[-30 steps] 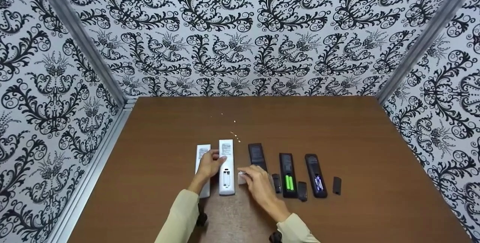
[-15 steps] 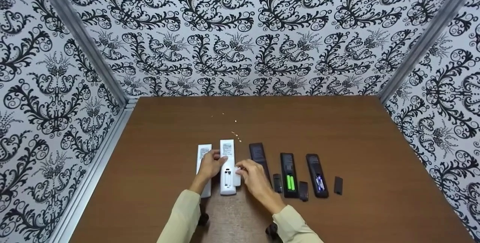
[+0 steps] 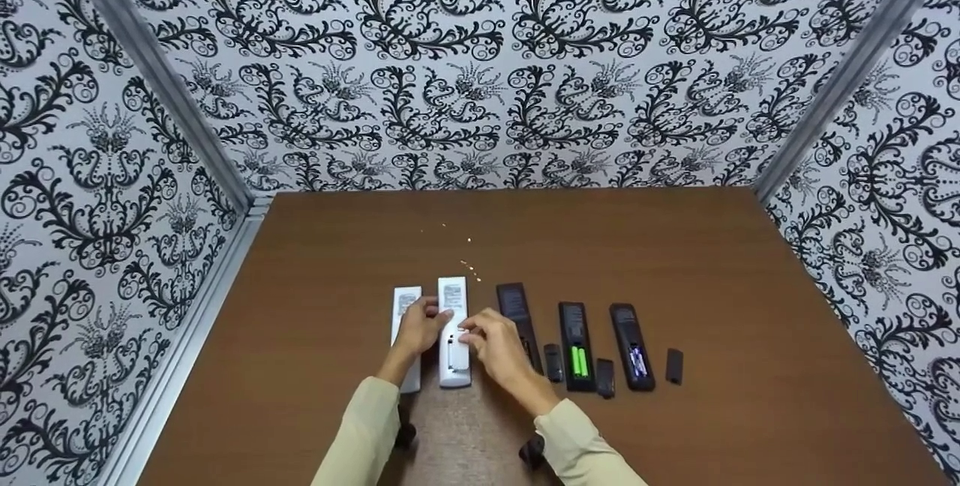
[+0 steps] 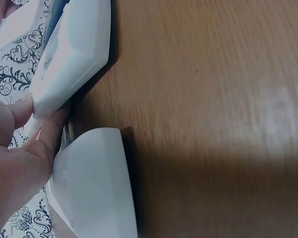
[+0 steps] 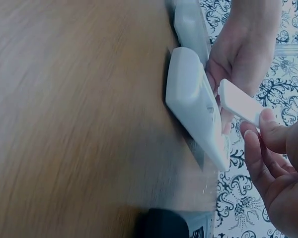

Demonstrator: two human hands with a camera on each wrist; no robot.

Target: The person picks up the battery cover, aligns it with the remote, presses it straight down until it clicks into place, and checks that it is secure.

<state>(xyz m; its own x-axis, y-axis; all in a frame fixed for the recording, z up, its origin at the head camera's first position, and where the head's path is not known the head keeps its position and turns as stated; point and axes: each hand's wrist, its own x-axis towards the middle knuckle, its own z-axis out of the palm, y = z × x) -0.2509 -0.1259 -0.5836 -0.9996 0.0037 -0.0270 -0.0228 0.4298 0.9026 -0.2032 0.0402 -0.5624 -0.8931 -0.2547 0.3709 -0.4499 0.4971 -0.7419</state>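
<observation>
"What lay on the table (image 3: 337,246)?"

"A white remote (image 3: 451,327), at three o'clock from another white remote (image 3: 406,302). The left hand (image 3: 418,330) gripped its edge; the right hand (image 3: 499,343), apart, pinched a tilted cover (image 5: 241,102)."

"Any risk?"

"Pressed down crooked, the cover could have jammed."

Two white remotes (image 3: 450,327), three black remotes (image 3: 574,334), four detached covers (image 3: 675,367), two green batteries (image 3: 579,361)
</observation>
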